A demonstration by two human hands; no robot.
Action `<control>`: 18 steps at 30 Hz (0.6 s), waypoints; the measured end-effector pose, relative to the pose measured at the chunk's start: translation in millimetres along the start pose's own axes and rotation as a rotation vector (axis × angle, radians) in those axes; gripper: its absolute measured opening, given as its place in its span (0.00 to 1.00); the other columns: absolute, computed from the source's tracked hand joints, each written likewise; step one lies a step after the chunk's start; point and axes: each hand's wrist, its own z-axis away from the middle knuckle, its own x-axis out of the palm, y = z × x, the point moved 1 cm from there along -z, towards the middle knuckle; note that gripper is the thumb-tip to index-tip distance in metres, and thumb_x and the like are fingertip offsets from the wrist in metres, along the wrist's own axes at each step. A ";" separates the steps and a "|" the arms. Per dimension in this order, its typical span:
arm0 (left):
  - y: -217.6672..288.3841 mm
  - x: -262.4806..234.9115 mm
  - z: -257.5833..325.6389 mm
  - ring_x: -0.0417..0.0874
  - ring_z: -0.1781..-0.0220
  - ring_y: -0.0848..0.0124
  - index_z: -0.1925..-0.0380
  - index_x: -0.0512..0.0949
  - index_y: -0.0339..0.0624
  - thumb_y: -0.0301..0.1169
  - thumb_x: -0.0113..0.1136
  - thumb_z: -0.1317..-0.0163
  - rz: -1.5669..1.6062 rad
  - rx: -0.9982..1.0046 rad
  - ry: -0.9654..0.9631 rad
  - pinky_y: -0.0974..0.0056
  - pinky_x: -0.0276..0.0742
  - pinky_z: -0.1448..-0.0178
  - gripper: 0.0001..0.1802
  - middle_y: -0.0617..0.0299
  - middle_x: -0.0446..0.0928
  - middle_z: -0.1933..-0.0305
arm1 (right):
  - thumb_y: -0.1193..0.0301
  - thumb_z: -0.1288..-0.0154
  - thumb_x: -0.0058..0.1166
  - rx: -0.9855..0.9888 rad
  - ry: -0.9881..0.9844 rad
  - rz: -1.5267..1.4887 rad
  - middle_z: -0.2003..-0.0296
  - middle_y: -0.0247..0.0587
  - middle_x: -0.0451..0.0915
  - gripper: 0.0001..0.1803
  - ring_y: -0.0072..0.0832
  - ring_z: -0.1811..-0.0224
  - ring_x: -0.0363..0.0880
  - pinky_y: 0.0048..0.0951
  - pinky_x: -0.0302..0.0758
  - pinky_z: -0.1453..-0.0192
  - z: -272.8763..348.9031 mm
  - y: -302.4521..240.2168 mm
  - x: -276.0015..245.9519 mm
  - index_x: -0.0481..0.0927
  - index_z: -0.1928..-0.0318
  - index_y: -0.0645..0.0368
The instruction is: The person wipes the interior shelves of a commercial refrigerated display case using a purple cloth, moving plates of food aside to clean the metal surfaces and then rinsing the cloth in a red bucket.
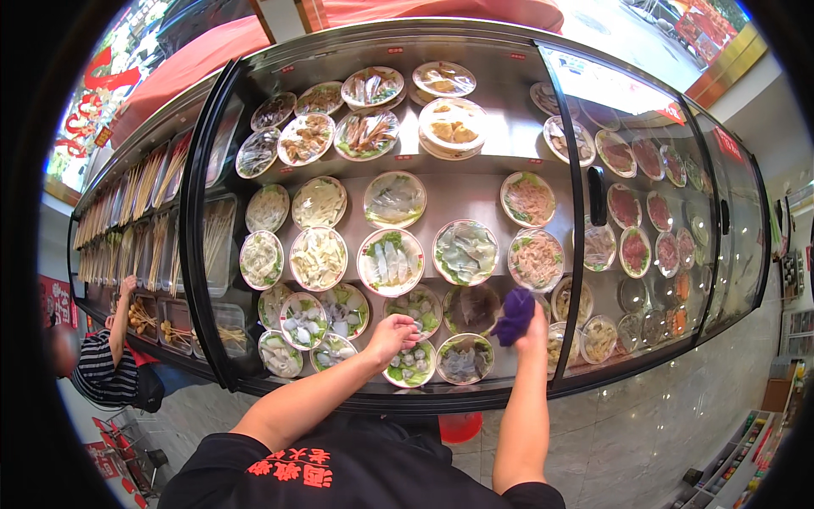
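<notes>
In the head view, my right hand [535, 332] grips a bunched purple cloth [512, 314] at the front of the display cabinet, near the right-hand glass door. My left hand [392, 338] is over the lowest row of plates, fingers loosely bent and a little apart, with nothing seen in it. Just below its fingertips is a plate of pale food on green leaves [410, 366]; I cannot tell whether they touch. To its right is a plate of dark, glossy slices [465, 360]. Many of the plates look covered in clear film.
A black-framed glass door [597, 195] covers the right-hand plates; a black upright [197, 246] borders the left. Beyond it, skewers [136, 199] stand in clear bins, where another person's hand [129, 284] reaches in. A red bucket [460, 427] sits below the cabinet.
</notes>
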 end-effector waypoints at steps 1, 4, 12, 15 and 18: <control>-4.1 -3.1 8.4 0.79 0.58 0.68 0.52 0.68 0.35 0.22 0.48 0.37 -0.025 0.015 -0.038 0.68 0.78 0.56 0.13 0.55 0.74 0.56 | 0.53 0.32 0.41 0.025 -0.026 -0.053 0.57 0.41 0.80 0.23 0.35 0.60 0.81 0.41 0.79 0.57 33.1 7.7 16.6 0.76 0.50 0.58; -19.9 -2.6 23.7 0.80 0.59 0.70 0.53 0.69 0.35 0.21 0.48 0.38 -0.067 0.072 -0.165 0.69 0.77 0.56 0.12 0.56 0.75 0.56 | 0.51 0.31 0.38 -0.031 -0.119 -0.189 0.52 0.43 0.78 0.25 0.37 0.52 0.78 0.45 0.74 0.46 83.0 18.1 20.0 0.74 0.47 0.57; -47.0 -45.0 63.4 0.80 0.58 0.70 0.57 0.73 0.33 0.23 0.50 0.39 -0.505 0.500 -0.082 0.66 0.75 0.53 0.11 0.55 0.78 0.60 | 0.74 0.40 0.46 -0.248 -0.320 -0.318 0.46 0.50 0.73 0.24 0.44 0.42 0.70 0.47 0.61 0.32 129.0 2.1 83.2 0.67 0.42 0.65; -44.1 -82.8 85.0 0.78 0.60 0.54 0.61 0.75 0.36 0.21 0.49 0.41 -0.685 0.657 0.100 0.60 0.73 0.56 0.09 0.48 0.75 0.62 | 0.75 0.40 0.44 -0.303 -0.394 -0.498 0.47 0.52 0.73 0.23 0.45 0.42 0.70 0.48 0.60 0.32 70.7 -28.1 97.4 0.67 0.43 0.67; -55.8 -130.9 106.4 0.78 0.62 0.53 0.64 0.75 0.36 0.18 0.50 0.44 -0.776 0.646 0.359 0.59 0.74 0.57 0.08 0.50 0.75 0.64 | 0.72 0.36 0.40 -0.284 -0.057 -0.605 0.51 0.46 0.77 0.19 0.40 0.48 0.75 0.43 0.69 0.38 47.8 -56.1 166.8 0.72 0.47 0.65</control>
